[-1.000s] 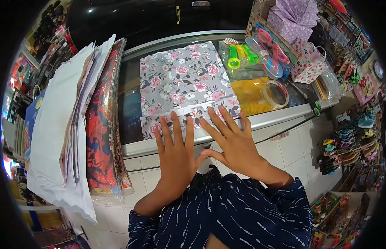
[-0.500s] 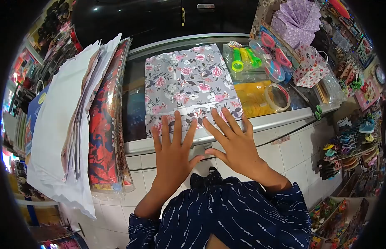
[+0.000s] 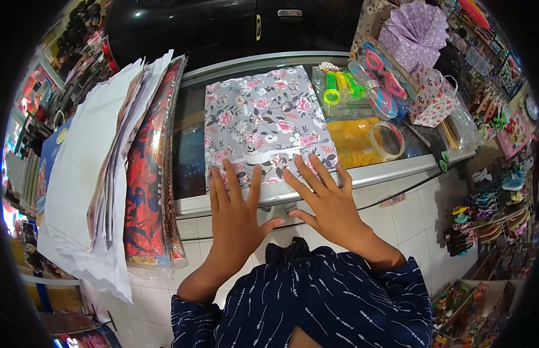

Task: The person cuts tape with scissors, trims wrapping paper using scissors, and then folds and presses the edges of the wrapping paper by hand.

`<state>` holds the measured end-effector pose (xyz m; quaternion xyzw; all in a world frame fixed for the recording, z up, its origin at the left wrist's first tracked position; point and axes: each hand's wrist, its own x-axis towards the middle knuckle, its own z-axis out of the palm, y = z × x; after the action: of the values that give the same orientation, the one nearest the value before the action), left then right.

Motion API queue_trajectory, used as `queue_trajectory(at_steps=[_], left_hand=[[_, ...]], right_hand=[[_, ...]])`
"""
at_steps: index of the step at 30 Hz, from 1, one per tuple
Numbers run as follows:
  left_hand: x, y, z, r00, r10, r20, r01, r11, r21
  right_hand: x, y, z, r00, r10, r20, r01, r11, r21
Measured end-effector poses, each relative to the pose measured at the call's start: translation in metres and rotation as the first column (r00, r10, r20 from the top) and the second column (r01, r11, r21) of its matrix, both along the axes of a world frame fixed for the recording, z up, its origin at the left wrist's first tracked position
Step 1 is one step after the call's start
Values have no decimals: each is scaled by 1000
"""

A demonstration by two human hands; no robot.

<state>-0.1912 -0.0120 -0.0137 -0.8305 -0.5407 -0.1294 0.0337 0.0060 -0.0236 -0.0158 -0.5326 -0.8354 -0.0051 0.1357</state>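
Observation:
Grey floral wrapping paper [image 3: 269, 119] with pink roses lies on the glass counter, its near edge folded over in a strip. My left hand [image 3: 233, 217] is open, fingers spread, with the fingertips on the left part of the folded strip. Beside it, my right hand [image 3: 333, 211] is also open, its fingertips resting on the right part of the strip. Neither hand grips anything. Whether something lies inside the paper is hidden.
Stacked white paper sheets [image 3: 84, 156] and red patterned packets [image 3: 146, 191] stand at the left. To the right are a tape roll [image 3: 387, 140], scissors [image 3: 437, 156], packaged bright toys [image 3: 342, 87] and a small gift bag [image 3: 434, 95]. The counter's metal edge [image 3: 374, 178] runs in front.
My left hand has slid slightly left along the folded strip and a little toward me. The right hand stays nearly in place. The view has shifted slightly.

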Motion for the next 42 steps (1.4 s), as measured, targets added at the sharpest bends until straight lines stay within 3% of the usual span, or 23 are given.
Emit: queue_trajectory(at_steps=[3,12,24,27,33,36,39,42], left_hand=[[-2,3,9,999,34,36,-32,998,-59],[-5,2,-3,995,3,96,-9,998,65],[-4,0,-3,998,50,30,-52,996,79],[-9,5,-5,998,41,54,-49,986,157],[-12,7,11,998,46,54,-46,999,-4],[-15,4,11,991,-1,135,0,1000,5],[-14,-1,12,995,-96,23,94,994,58],[-14,-2,4,996,-87,33,86,996,16]], right_hand=[[0,0,1,1000,2,4,-2,1000,0],[0,0,-2,1000,23,-16,-23,999,34],[1,1,-1,1000,28,-13,-27,999,37],[2,1,0,1000,29,-8,-29,999,28],[1,1,-1,1000,29,-1,-29,998,47],[2,1,-3,999,24,23,-25,999,40],[-2,0,0,1000,21,1,-21,999,25],[-16,-1,7,999,-8,-42,8,1000,-9]])
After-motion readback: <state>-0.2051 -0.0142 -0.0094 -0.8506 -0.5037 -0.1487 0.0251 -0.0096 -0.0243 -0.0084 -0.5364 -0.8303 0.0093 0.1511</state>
